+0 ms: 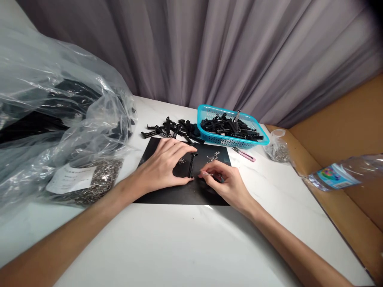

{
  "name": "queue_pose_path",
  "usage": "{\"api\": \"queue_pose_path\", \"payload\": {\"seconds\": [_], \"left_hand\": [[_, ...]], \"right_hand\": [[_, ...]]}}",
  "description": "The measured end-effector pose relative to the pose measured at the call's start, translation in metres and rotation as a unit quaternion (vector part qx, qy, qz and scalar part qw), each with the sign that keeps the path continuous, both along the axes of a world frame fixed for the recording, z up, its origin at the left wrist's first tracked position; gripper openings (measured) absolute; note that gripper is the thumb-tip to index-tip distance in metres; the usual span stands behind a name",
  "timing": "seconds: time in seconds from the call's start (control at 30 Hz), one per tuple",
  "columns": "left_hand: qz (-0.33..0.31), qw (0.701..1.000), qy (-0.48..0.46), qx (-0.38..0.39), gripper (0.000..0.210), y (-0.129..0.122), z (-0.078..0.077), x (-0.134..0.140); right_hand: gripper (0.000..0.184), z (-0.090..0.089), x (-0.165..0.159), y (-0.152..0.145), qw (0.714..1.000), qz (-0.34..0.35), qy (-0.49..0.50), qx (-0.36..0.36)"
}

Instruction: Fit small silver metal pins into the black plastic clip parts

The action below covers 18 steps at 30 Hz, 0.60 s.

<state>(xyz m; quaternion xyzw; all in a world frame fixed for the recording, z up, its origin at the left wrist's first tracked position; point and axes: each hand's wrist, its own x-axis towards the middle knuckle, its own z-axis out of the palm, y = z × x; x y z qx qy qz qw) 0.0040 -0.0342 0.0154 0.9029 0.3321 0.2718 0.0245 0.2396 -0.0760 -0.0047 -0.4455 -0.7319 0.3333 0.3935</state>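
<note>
My left hand (163, 161) grips a slim black plastic part (192, 164) by its two ends, between thumb and fingertips, above a black mat (182, 195). Just to the right, my right hand (224, 181) is closed in a pinch around a thin, pointed metal tool (212, 174); its exact kind is partly hidden by the fingers. The tool's tip is close to the black part, and whether they touch I cannot tell. Small shiny metal pins (213, 157) lie scattered on the mat beyond my right hand, with more beside the left fingers.
Loose black plastic parts (170, 126) lie behind the mat, beside a blue basket (206, 137) full of similar ones. Pink-handled cutters (247, 156) and a small bag of metal pieces (277, 149) are at right, near a plastic bottle (338, 175). Large clear bags (89, 131) crowd the left.
</note>
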Motion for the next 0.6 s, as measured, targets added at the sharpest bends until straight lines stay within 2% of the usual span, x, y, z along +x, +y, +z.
{"api": "queue_pose_path", "payload": {"seconds": [0.13,0.37,0.6], "left_hand": [[-0.007,1.0,0.0,-0.003,0.053,-0.002,0.0018,0.0014],[-0.011,1.0,-0.022,-0.009,0.053,-0.0054,0.0021,0.0048],[-0.01,1.0,-0.027,-0.013,0.055,-0.0068,0.0007,0.0074]], "right_hand": [[0.009,0.0,-0.0004,-0.0011,1.0,-0.001,0.005,0.0],[0.031,-0.0025,-0.0041,-0.0011,0.983,0.026,0.128,-0.131],[0.033,-0.0011,-0.0052,0.0007,0.974,0.023,0.16,-0.16]]}}
